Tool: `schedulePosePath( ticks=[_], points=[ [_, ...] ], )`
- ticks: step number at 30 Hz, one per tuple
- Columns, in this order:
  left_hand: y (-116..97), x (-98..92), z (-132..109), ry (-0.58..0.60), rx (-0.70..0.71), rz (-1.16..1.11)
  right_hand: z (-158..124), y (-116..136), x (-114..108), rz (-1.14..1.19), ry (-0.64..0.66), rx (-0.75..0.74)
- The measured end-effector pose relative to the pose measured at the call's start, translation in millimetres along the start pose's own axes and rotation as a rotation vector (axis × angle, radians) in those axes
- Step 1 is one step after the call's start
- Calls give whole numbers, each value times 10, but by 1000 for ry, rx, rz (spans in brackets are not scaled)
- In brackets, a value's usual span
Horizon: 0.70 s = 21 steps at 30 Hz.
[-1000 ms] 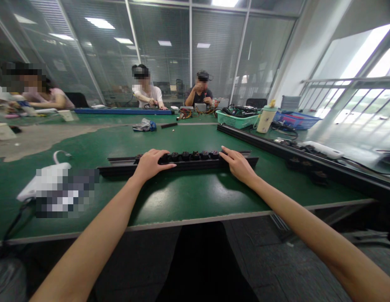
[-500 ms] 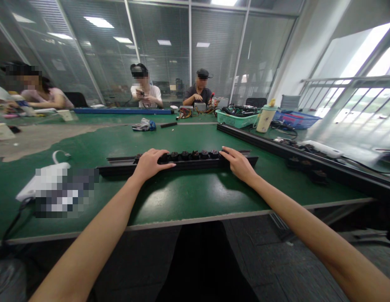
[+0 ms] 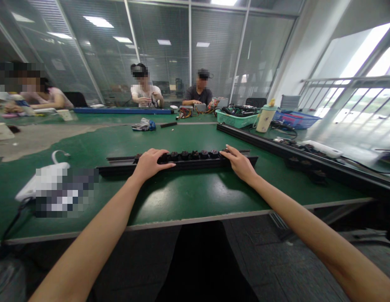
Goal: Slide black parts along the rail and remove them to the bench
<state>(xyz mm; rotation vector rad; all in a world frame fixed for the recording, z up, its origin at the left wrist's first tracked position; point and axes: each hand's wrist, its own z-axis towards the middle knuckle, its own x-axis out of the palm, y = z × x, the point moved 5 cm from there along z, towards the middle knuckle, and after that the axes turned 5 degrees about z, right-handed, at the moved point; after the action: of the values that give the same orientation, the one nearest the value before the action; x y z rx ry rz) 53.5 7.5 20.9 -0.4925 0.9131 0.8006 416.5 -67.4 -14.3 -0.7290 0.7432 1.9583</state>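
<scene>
A long black metal rail (image 3: pixel 201 165) lies crosswise in front of me on the green table. Several small black round parts (image 3: pixel 185 155) stand in a row along it; their exact kind is too small to tell. My left hand (image 3: pixel 152 162) grips the left part of the rail, thumb along the near side and fingers bent over the top, covering some of the row. At the right end of the row, my right hand (image 3: pixel 239 162) has its thumb and fingers around a small black part (image 3: pixel 225 150). Its other fingers rest by the rail, partly hidden.
A longer black rail (image 3: pixel 308 157) runs along the right, with loose black parts (image 3: pixel 319 176) beside it. A green basket (image 3: pixel 237 120), cup (image 3: pixel 266 119) and blue basket (image 3: pixel 297 120) stand behind. At left lies a white device (image 3: pixel 42 180). Co-workers sit across the table.
My right fingers have shifted slightly on the part at the row's right end, with the index finger raised a little. The left hand and rail stay put. Co-workers across the table moved their hands.
</scene>
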Motion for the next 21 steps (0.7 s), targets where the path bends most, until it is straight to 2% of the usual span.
schedulePosePath(
  ticks=[21],
  points=[
    [11, 4, 1, 3, -1, -5, 0, 21, -45, -8, -24, 28]
  ],
)
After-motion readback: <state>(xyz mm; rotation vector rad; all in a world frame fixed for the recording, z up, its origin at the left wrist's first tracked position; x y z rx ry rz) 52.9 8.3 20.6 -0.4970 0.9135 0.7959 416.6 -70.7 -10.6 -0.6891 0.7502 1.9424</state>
